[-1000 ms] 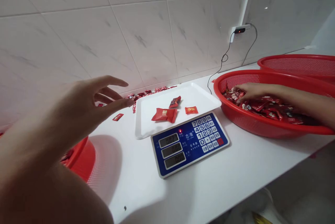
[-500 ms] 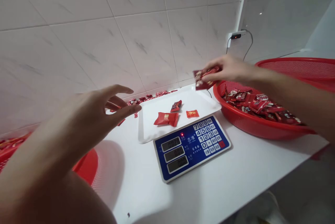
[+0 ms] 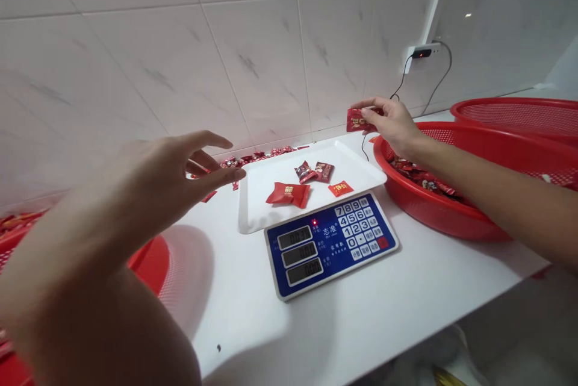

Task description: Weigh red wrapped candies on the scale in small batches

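My right hand [image 3: 392, 124] is closed on a red wrapped candy [image 3: 356, 120], held above the far right corner of the white tray [image 3: 257, 169]. That tray sits on a blue-faced digital scale [image 3: 334, 244]. On the tray lie a large red packet with gold print [image 3: 289, 194], a small orange-red packet [image 3: 340, 188], a dark red twisted candy [image 3: 304, 171] and a dark red flat candy [image 3: 324, 171]. My left hand [image 3: 194, 163] hovers at the tray's left edge, fingers apart, holding nothing.
A red mesh basket [image 3: 422, 211] of wrapped candies stands to the right, another red basket [image 3: 519, 110] behind it. Red baskets [image 3: 153, 265] are at the left. More small candies [image 3: 257, 158] lie along the tiled wall. A cable [image 3: 365, 148] runs behind the tray.
A dark red flat candy now lies on the tray beside the twisted one. My right hand moved slightly right and up, still holding candy. My left hand stayed nearly still.
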### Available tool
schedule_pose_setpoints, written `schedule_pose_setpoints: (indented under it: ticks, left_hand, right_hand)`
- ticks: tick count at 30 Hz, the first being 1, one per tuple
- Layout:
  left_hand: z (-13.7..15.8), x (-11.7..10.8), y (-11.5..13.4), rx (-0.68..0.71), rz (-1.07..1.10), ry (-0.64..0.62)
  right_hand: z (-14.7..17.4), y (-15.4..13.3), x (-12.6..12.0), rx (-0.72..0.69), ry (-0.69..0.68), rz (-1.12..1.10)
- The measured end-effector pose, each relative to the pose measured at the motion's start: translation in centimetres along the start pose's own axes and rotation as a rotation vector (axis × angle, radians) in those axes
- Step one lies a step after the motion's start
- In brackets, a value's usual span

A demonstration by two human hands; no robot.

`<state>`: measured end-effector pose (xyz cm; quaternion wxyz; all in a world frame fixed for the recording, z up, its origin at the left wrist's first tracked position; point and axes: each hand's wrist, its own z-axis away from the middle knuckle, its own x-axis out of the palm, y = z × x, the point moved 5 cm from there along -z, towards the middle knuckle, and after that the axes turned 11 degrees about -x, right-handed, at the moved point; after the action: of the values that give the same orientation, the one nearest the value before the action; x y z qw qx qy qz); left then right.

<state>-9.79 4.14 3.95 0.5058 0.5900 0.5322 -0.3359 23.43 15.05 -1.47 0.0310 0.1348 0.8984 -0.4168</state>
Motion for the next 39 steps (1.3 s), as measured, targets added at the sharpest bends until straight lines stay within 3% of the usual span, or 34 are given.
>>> schedule_pose_setpoints:
  ticks: [7,17,20,22,25,28,31,34,36,39]
  left_hand:
    - [0.3,0.5,1.2,0.055,-0.001,-0.034]
    - [0.0,0.5,0.9,0.065,-0.009,-0.037]
    - [-0.1,0.5,0.6,0.067,-0.013,-0.043]
    - [-0.1,0.6,0.4,0.061,-0.011,-0.052]
    - [0.0,0.5,0.3,0.059,-0.005,-0.047]
    - [0.1,0.4,0.4,0.062,0.004,-0.041]
    - [0.2,0.2,0.2,0.062,0.023,-0.032]
    - [0.3,0.0,-0.1,0.053,0.022,-0.009]
    - [0.3,0.0,0.0,0.055,0.030,-0.009]
    - [0.4,0.2,0.6,0.077,0.032,-0.018]
  right_hand:
    - [1.6,0.2,0.4,0.044,-0.012,0.021]
    - [1.7,0.0,0.8,0.087,-0.033,-0.029]
    - [2.2,-0.8,2.5,0.159,-0.145,-0.168]
    - [2.6,-1.5,4.0,0.224,-0.314,-0.267]
    - [2.6,-2.0,4.5,0.285,-0.496,-0.226]
    - [1.4,-0.9,1.2,0.301,-0.421,0.032]
    - [0.9,1.7,-4.9,0.372,-0.339,0.385]
    - [2.8,4.8,-10.4,0.628,-0.464,0.575]
    - [4.2,5.8,-12.0,0.692,-0.595,0.583]
    - [5.2,6.0,-11.8,0.633,-0.681,0.549]
